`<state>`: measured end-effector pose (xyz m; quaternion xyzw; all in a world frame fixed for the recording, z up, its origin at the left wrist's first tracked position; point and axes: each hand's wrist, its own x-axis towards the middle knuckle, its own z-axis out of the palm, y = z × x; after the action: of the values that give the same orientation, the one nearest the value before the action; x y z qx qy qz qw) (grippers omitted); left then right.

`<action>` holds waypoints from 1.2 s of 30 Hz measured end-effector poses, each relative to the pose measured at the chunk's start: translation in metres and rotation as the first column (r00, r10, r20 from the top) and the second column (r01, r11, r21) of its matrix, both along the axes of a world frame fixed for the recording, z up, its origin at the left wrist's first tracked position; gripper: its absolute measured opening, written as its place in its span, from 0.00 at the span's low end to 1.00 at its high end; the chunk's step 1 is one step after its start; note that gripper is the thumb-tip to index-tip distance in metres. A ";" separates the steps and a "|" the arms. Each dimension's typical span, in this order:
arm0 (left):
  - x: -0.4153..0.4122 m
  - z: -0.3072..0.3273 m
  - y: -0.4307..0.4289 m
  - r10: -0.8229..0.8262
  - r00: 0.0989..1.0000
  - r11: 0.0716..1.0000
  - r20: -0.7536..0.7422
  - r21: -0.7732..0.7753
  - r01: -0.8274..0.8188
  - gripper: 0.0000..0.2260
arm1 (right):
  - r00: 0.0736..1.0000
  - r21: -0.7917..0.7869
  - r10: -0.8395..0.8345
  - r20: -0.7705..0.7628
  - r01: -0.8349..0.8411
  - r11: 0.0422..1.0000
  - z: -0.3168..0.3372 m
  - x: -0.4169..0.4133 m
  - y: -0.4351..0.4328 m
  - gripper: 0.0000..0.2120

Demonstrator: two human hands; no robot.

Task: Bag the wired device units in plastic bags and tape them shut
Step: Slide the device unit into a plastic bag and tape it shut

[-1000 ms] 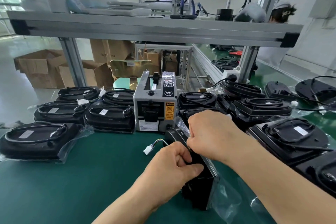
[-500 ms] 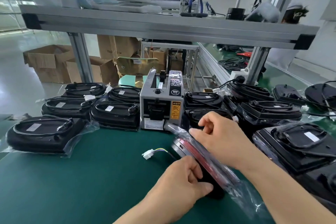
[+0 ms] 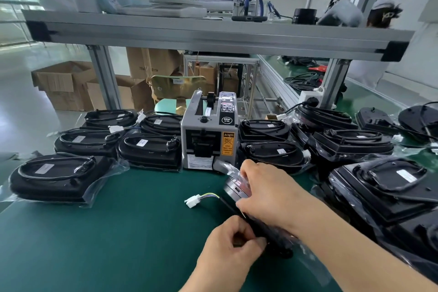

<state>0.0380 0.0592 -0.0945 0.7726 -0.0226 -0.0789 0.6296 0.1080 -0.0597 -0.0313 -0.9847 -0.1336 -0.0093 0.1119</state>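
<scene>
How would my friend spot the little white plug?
Find the grey tape machine in the middle of the green table. In front of it the white plug lies alone on bare mat, trailing coloured wires; the other white plugs sit among the bagged units.

Left hand (image 3: 227,252) and right hand (image 3: 266,194) close together, fingers curled round the bagged unit (image 3: 235,189)

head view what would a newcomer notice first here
The left hand and right hand grip a unit in its bag at front centre, its white connector lying on the green mat. Just behind stands a grey tape dispenser, with black bagged units in rows to its left and more units crowded on its right.
</scene>
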 end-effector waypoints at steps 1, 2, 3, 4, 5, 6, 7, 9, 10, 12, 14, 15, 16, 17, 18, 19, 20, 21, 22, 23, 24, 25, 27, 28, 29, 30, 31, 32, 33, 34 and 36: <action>-0.002 0.001 0.001 0.039 0.999 0.999 0.005 0.013 -0.039 0.12 | 1.000 0.014 -0.001 0.005 0.001 1.000 0.002 0.002 -0.002 0.13; -0.004 0.004 0.003 0.063 0.998 0.998 0.022 0.001 -0.063 0.12 | 1.000 0.061 -0.014 -0.011 0.014 0.998 0.004 0.004 -0.007 0.12; -0.004 0.010 0.007 0.077 0.996 0.997 0.051 -0.031 -0.075 0.13 | 0.998 0.145 -0.032 -0.054 0.040 0.989 0.008 0.006 -0.013 0.11; -0.003 0.016 0.012 0.084 0.993 0.995 0.088 -0.065 -0.079 0.13 | 0.992 0.249 -0.047 -0.121 0.076 0.966 0.011 0.009 -0.020 0.11; 0.001 0.022 0.019 0.106 0.986 0.991 0.129 -0.093 -0.094 0.12 | 0.979 0.352 -0.050 -0.196 0.118 0.929 0.012 0.009 -0.026 0.12; 0.010 0.027 0.026 0.150 0.974 0.985 0.168 -0.107 -0.133 0.08 | 0.963 0.443 -0.046 -0.267 0.165 0.881 0.011 0.009 -0.030 0.13; 0.022 0.031 0.033 0.209 0.960 0.975 0.189 -0.114 -0.190 0.04 | 0.948 0.503 -0.051 -0.315 0.212 0.838 0.008 0.008 -0.033 0.14; 0.053 0.036 0.046 0.350 0.925 0.933 0.147 -0.144 -0.330 0.07 | 0.942 0.540 -0.102 -0.321 0.270 0.797 -0.002 0.005 -0.034 0.16; 0.072 0.036 0.050 0.407 0.909 0.906 0.090 -0.171 -0.388 0.08 | 0.945 0.549 -0.133 -0.300 0.285 0.785 -0.006 0.004 -0.033 0.16; 0.107 0.033 0.054 0.465 0.885 0.864 -0.028 -0.204 -0.461 0.07 | 0.949 0.555 -0.179 -0.261 0.299 0.776 -0.011 0.000 -0.030 0.17; 0.134 0.030 0.054 0.500 0.854 0.818 -0.140 -0.248 -0.519 0.06 | 0.950 0.548 -0.199 -0.241 0.303 0.780 -0.011 -0.002 -0.029 0.17; 0.144 0.028 0.054 0.514 0.837 0.794 -0.184 -0.266 -0.546 0.06 | 0.950 0.549 -0.200 -0.241 0.304 0.779 -0.012 -0.003 -0.029 0.17; 0.152 0.028 0.053 0.521 0.824 0.776 -0.223 -0.279 -0.566 0.06 | 0.950 0.554 -0.200 -0.241 0.304 0.775 -0.012 -0.003 -0.030 0.16; 0.158 0.028 0.052 0.520 0.814 0.762 -0.258 -0.290 -0.579 0.07 | 0.950 0.556 -0.200 -0.240 0.303 0.774 -0.013 -0.004 -0.030 0.16; 0.162 0.028 0.050 0.514 0.807 0.750 -0.290 -0.304 -0.587 0.07 | 0.951 0.558 -0.200 -0.235 0.301 0.774 -0.013 -0.004 -0.030 0.16; 0.166 0.029 0.048 0.502 0.801 0.738 -0.325 -0.322 -0.593 0.08 | 0.952 0.560 -0.202 -0.228 0.298 0.773 -0.013 -0.004 -0.030 0.15; 0.170 0.029 0.046 0.493 0.791 0.717 -0.362 -0.346 -0.605 0.08 | 0.954 0.564 -0.201 -0.223 0.295 0.771 -0.013 -0.005 -0.030 0.15; 0.173 0.029 0.044 0.488 0.778 0.690 -0.397 -0.370 -0.622 0.07 | 0.955 0.567 -0.199 -0.219 0.291 0.771 -0.013 -0.005 -0.030 0.14; 0.176 0.030 0.042 0.487 0.763 0.661 -0.425 -0.393 -0.640 0.07 | 0.957 0.567 -0.196 -0.215 0.286 0.773 -0.013 -0.006 -0.030 0.14; 0.179 0.031 0.040 0.490 0.747 0.632 -0.448 -0.408 -0.659 0.06 | 0.958 0.565 -0.194 -0.210 0.281 0.776 -0.013 -0.006 -0.029 0.14; 0.181 0.032 0.038 0.501 0.730 0.607 -0.465 -0.414 -0.679 0.06 | 0.960 0.562 -0.194 -0.203 0.276 0.780 -0.014 -0.006 -0.029 0.14; 0.181 0.034 0.037 0.518 0.712 0.585 -0.474 -0.412 -0.699 0.07 | 0.961 0.558 -0.197 -0.197 0.274 0.783 -0.014 -0.007 -0.029 0.14; 0.176 0.038 0.034 0.548 0.692 0.551 -0.470 -0.420 -0.721 0.08 | 0.962 0.562 -0.199 -0.186 0.270 0.782 -0.014 -0.008 -0.029 0.14; 0.171 0.039 0.034 0.548 0.703 0.548 -0.454 -0.439 -0.712 0.08 | 0.964 0.569 -0.198 -0.180 0.266 0.778 -0.014 -0.010 -0.029 0.14; 0.163 0.041 0.034 0.529 0.735 0.566 -0.423 -0.470 -0.678 0.08 | 0.965 0.576 -0.199 -0.168 0.260 0.775 -0.014 -0.012 -0.029 0.15; 0.154 0.043 0.035 0.478 0.793 0.615 -0.378 -0.501 -0.609 0.08 | 0.967 0.582 -0.205 -0.152 0.255 0.772 -0.014 -0.014 -0.029 0.15; 0.144 0.045 0.037 0.387 0.865 0.686 -0.319 -0.527 -0.502 0.08 | 0.967 0.590 -0.216 -0.134 0.253 0.766 -0.014 -0.015 -0.029 0.15; 0.133 0.048 0.038 0.264 0.932 0.760 -0.250 -0.540 -0.361 0.08 | 0.966 0.601 -0.228 -0.120 0.253 0.758 -0.014 -0.016 -0.029 0.16; 0.122 0.050 0.039 0.130 0.976 0.827 -0.175 -0.525 -0.204 0.09 | 0.965 0.611 -0.239 -0.110 0.256 0.749 -0.014 -0.016 -0.028 0.16; 0.111 0.052 0.039 0.007 0.995 0.880 -0.099 -0.471 -0.054 0.10 | 0.963 0.620 -0.247 -0.105 0.257 0.741 -0.015 -0.016 -0.028 0.16; 0.097 0.056 0.034 -0.138 0.990 0.950 0.005 -0.282 0.134 0.11 | 0.965 0.629 -0.244 -0.094 0.248 0.737 -0.015 -0.017 -0.028 0.17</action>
<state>0.1345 0.0937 -0.0389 0.6710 -0.0822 -0.1238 0.7264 0.0912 -0.0874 -0.0464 -0.8975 0.0088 -0.0660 0.4359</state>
